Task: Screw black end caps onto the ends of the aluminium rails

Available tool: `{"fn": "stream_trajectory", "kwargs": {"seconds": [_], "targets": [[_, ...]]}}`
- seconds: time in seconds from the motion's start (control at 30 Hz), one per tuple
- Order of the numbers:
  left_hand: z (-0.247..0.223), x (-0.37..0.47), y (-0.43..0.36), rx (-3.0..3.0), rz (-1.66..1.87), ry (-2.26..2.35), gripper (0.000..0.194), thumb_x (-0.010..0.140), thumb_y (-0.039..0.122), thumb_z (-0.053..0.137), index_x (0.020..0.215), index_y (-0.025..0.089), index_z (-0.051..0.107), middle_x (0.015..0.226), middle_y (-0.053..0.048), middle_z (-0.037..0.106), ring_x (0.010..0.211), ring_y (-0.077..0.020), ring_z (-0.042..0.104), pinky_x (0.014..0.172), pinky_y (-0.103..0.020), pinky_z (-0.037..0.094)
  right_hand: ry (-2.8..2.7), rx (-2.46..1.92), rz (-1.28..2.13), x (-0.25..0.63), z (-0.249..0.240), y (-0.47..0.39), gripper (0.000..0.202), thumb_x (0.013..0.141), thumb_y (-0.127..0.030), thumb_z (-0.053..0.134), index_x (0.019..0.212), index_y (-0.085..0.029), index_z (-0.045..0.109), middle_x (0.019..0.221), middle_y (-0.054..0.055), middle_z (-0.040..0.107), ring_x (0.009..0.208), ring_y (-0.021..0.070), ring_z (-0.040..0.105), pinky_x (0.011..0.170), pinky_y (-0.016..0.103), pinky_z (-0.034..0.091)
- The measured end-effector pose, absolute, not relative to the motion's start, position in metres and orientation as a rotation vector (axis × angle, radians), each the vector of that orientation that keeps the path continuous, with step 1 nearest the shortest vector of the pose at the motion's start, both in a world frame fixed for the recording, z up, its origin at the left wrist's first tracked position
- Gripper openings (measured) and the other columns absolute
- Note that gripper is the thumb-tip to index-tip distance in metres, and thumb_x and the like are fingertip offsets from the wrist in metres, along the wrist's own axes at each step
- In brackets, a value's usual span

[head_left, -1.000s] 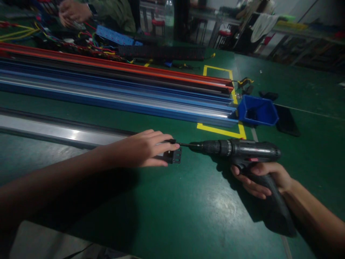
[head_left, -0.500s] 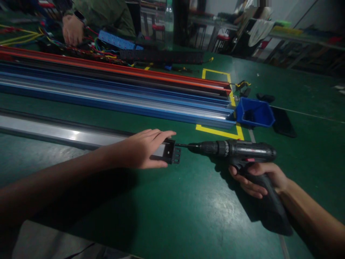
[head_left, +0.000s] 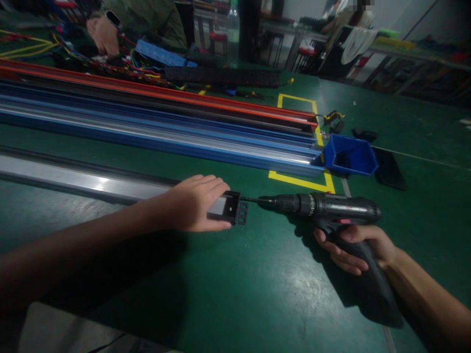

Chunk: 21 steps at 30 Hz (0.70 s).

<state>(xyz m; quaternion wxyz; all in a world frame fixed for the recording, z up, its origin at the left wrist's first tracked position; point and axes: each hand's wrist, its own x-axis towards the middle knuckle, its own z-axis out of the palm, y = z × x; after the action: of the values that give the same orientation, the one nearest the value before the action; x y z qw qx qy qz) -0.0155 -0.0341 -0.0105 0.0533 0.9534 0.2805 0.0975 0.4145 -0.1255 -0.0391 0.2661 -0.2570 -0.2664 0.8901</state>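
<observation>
My left hand [head_left: 196, 203] is wrapped over the end of a long metal profile [head_left: 91, 181], thumb on the near side and fingers on the far side. A black end cap [head_left: 231, 208] with a slotted tab [head_left: 243, 214] closes off the profile's right end. My right hand [head_left: 355, 247] grips a black cordless drill [head_left: 331, 208] by its handle, with the index finger by the trigger. The drill lies level and points left. Its long thin bit [head_left: 252, 199] reaches the far corner of the end cap; the exact contact is too small to make out.
Beyond the profile lie blue profiles [head_left: 184, 142] and an orange profile [head_left: 206, 102]. A blue bin [head_left: 351, 154] stands at their right end, by yellow tape [head_left: 303, 183] and a dark flat object [head_left: 390, 169]. Across the table, another person's hand [head_left: 105, 37] is among coloured wires.
My left index finger has drawn back from the profile's end corner. The drill and bit stay at the end cap. Across the table, the other person's hand has shifted slightly right and up.
</observation>
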Motion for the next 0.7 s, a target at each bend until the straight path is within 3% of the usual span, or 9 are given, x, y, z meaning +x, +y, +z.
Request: {"fn": "stream_trajectory", "kwargs": {"seconds": [0.7], "targets": [[-0.0089, -0.0132, -0.0326, 2.895, 0.272, 0.834, 0.057, 0.094, 0.063, 0.065, 0.117, 0.011, 0.066, 0.109, -0.014, 0.071, 0.094, -0.0262, 0.067, 0.085, -0.038, 0.051, -0.646, -0.749, 2.384, 0.4135, -0.0347, -0.1291, 0.030, 0.093, -0.022, 0.065, 0.115, -0.005, 0.078, 0.082, 0.007, 0.072, 0.041, 0.0042, 0.054, 0.050, 0.021, 0.058]]}}
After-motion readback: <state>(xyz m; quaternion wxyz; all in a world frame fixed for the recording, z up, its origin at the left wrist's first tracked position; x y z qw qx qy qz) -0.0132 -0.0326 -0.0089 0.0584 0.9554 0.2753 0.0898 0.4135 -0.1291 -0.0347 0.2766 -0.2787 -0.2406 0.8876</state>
